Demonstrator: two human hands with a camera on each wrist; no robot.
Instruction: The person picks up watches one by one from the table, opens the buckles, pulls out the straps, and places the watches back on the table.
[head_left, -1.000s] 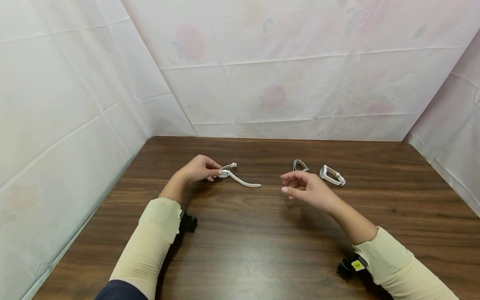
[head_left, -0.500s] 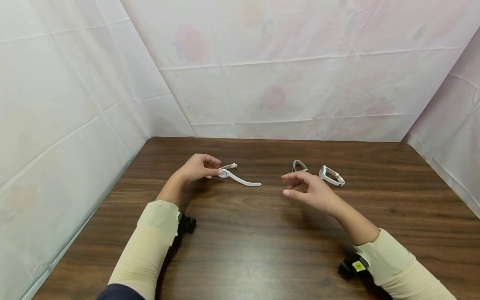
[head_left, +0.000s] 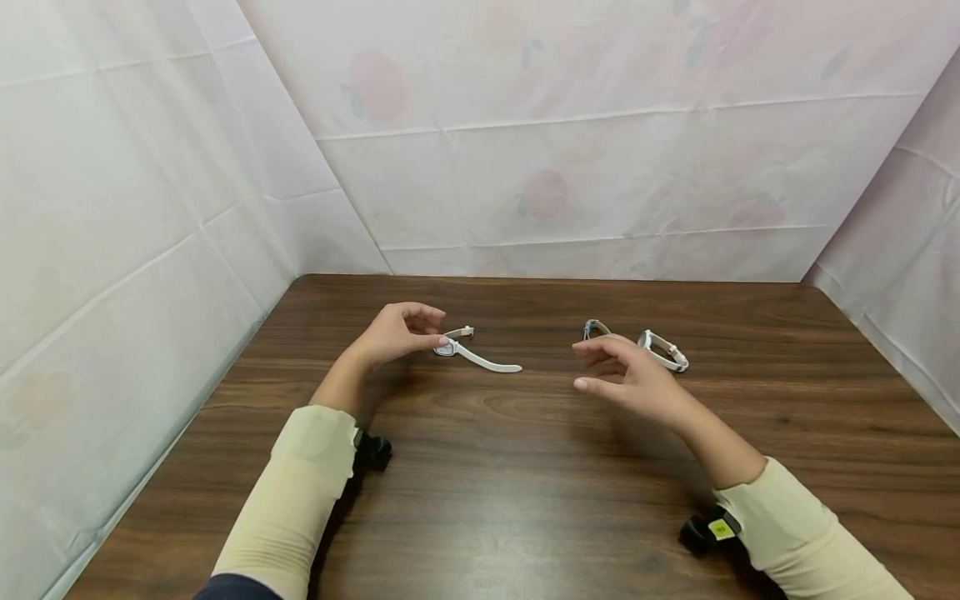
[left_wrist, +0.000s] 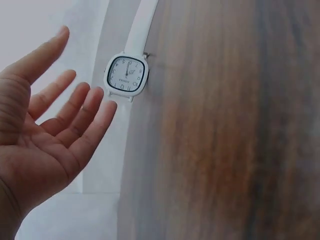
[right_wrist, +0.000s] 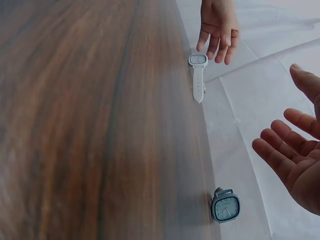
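Observation:
A white wristwatch [head_left: 471, 353] with a square face lies unbuckled and flat on the dark wooden table [head_left: 495, 500]. My left hand [head_left: 429, 327] hovers just left of it, fingers straight and spread, not touching it. The left wrist view shows that hand [left_wrist: 60, 125] open beside the watch face [left_wrist: 126, 75]. My right hand [head_left: 592, 367] hangs open above the table, holding nothing. Just beyond it lie a small grey watch [head_left: 597, 327] and a buckled white watch [head_left: 663, 351]. In the right wrist view the grey watch [right_wrist: 225, 206] sits below my open right hand [right_wrist: 292, 150].
Pale cloth with faint fruit prints [head_left: 570, 167] walls in the table at the back and both sides. A black wrist camera [head_left: 372, 450] sits under my left sleeve and another [head_left: 705, 529] under my right. Bare wood lies in front of both hands.
My left hand has let go of the white watch and lifted slightly, its fingers spreading. My right hand has drifted a little right and away, toward the grey watch.

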